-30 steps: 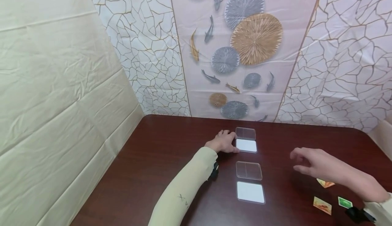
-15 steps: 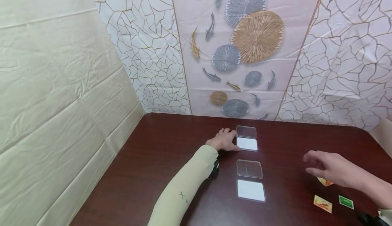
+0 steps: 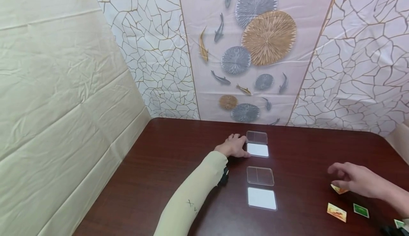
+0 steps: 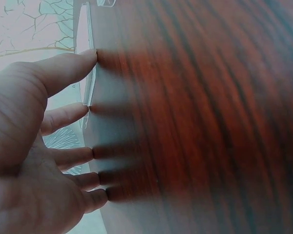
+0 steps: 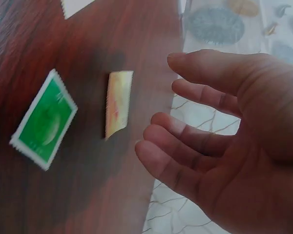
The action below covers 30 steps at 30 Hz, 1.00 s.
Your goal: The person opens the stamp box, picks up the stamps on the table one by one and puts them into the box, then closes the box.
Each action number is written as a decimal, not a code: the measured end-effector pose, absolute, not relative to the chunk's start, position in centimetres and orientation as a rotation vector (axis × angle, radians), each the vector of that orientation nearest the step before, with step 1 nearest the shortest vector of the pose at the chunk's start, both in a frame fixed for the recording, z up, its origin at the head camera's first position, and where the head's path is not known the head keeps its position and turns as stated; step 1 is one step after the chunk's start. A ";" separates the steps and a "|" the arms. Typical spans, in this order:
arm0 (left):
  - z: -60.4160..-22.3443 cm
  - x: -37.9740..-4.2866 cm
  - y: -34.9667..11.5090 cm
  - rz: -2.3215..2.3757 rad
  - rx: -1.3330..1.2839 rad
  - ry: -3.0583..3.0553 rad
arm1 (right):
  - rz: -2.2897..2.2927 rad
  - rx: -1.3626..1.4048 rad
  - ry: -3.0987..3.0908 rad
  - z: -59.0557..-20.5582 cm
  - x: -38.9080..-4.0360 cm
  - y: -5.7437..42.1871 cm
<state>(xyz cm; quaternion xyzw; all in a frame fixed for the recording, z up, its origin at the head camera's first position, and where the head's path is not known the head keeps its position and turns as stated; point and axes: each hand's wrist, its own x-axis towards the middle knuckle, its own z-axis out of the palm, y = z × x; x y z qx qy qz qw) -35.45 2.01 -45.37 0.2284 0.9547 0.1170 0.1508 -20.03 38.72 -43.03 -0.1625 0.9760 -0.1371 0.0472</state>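
Observation:
My left hand [image 3: 234, 146] rests its fingertips on the table at the left side of a small clear hinged case [image 3: 257, 150] with a white lining, its lid laid back. In the left wrist view the thumb [image 4: 71, 73] and forefinger touch the case's edge, fingers spread and fairly straight. My right hand [image 3: 358, 181] hovers over the right of the table, fingers loosely bent, holding nothing. Beneath it, partly covered, lies an orange-yellow stamp [image 3: 338, 189]. Nearer are another orange stamp [image 3: 337, 213] and a green stamp [image 3: 361, 210], whose toothed edges show in the right wrist view.
A second clear case [image 3: 262, 199] with a white lining lies opened nearer on the dark wood table [image 3: 153, 179]. Another green-edged stamp [image 3: 398, 224] peeks out by the right sleeve. Patterned cloth [image 3: 159, 51] hangs behind the table, and cream cloth [image 3: 64, 104] at the left.
My right hand has moved right and slightly nearer, from beside the cases to above the stamps. The left hand stays at the far case.

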 end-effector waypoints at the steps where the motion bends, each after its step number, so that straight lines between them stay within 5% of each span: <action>1: -45.3 -35.5 2.0 0.336 0.656 2.741 | -0.413 -0.491 2.976 -43.2 -20.1 39.0; 30: -45.1 -35.1 1.9 0.350 0.637 2.746 | -0.399 -0.411 2.934 -45.5 -21.0 41.5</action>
